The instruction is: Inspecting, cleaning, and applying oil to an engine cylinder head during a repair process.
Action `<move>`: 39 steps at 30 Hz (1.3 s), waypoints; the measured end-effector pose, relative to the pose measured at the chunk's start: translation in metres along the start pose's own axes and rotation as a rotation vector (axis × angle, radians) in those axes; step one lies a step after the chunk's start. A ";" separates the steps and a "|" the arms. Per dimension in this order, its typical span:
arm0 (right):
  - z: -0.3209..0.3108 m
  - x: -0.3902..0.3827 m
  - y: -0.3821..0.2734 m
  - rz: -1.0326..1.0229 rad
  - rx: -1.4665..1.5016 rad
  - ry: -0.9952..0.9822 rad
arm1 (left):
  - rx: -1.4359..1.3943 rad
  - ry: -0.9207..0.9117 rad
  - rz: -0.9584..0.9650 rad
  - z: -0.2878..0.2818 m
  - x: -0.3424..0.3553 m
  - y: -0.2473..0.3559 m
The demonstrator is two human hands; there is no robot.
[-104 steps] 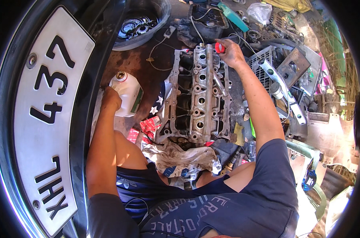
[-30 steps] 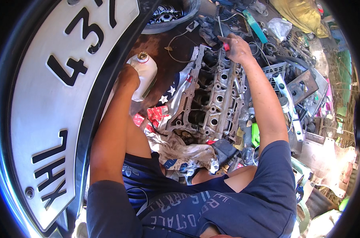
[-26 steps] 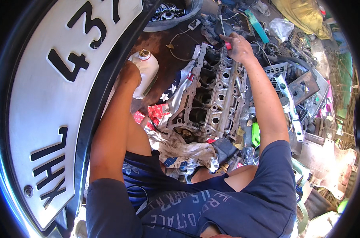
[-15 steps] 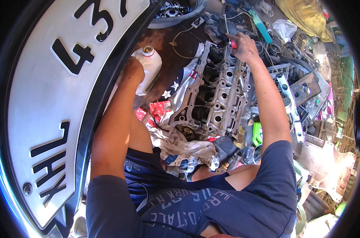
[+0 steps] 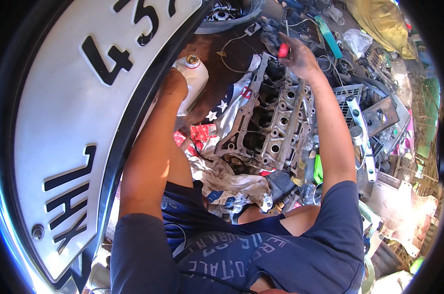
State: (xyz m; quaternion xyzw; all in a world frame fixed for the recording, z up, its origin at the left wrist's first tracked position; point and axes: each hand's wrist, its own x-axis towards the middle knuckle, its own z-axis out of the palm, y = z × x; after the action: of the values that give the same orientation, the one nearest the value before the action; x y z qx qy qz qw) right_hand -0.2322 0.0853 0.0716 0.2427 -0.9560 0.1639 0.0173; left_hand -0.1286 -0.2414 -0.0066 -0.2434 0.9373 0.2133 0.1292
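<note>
My left hand [image 5: 175, 84] is closed at the left side of a white plastic jug [image 5: 196, 78] with a red ring round its open neck; its fingers are mostly hidden. Between the fingers of my right hand [image 5: 302, 60] is a small red cap [image 5: 283, 50], held above the far end of a greasy metal engine block [image 5: 261, 120]. The block has a row of large bores on its left and a strip of smaller round holes along its right. A thin light rod [image 5: 287, 29] stands beyond the right hand.
A dark basin [image 5: 231, 24] of metal parts sits at the far left. Red-and-white boxes [image 5: 202, 131] and a stained cloth [image 5: 231, 183] lie near the block. Tools and scrap, including a silver spirit level [image 5: 361, 132], crowd the right. A large number plate [image 5: 84, 98] blocks the left side.
My right hand, with the red cap, has shifted a little left and away from me relative to the block. The left hand stays at the jug. The whole view has shifted slightly.
</note>
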 end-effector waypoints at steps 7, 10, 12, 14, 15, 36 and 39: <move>0.078 0.026 -0.102 -0.201 0.234 -0.024 | 0.064 0.079 0.033 0.013 0.005 -0.004; 0.095 0.040 -0.145 -0.235 0.189 0.024 | -0.013 -0.025 0.003 0.005 0.002 -0.004; 0.122 0.060 -0.148 -0.195 0.065 -0.115 | 0.030 -0.046 0.053 0.003 -0.001 0.003; 0.123 0.065 -0.175 -0.194 -0.106 -0.410 | 0.026 -0.081 0.042 -0.005 -0.009 -0.002; 0.128 0.067 -0.185 -0.197 -0.133 -0.389 | 0.016 -0.113 0.037 -0.010 -0.010 0.001; 0.087 0.052 -0.209 0.178 -0.103 -0.419 | 0.288 -0.103 0.369 0.035 0.053 -0.041; 0.054 0.020 -0.195 -0.006 -0.087 -0.303 | 0.157 -0.085 0.208 0.034 0.039 -0.029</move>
State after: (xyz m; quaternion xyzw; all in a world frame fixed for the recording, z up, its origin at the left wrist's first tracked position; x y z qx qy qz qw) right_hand -0.1556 -0.1028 0.0820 0.2667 -0.9531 0.0840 -0.1161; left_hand -0.1419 -0.2646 -0.0595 -0.1247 0.9650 0.1616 0.1649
